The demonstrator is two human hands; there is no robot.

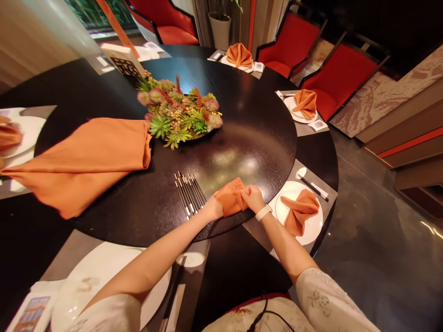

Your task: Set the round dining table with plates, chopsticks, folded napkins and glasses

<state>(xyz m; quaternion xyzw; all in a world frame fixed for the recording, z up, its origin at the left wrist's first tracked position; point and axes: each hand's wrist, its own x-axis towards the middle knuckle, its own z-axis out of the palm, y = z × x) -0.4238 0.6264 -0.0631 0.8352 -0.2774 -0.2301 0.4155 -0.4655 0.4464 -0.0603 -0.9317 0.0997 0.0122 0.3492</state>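
An orange cloth napkin (230,196), folded into a small bundle, is between my hands at the near right edge of the dark turntable (256,152). My left hand (215,208) grips its left side, with the fingers mostly hidden by the cloth. At the napkin's right edge, my right hand (253,198) is closed, pinching the fabric. Just left of my left hand lies a row of several black chopsticks (188,193). To the right is a white plate (316,226) bearing another folded orange napkin (300,210).
A large orange cloth (100,157) spreads over the turntable's left side. A succulent centrepiece (180,113) stands mid-table. A bare white plate (104,263) is under my left arm. Further settings have folded napkins (306,102), and red chairs (349,74) stand beyond.
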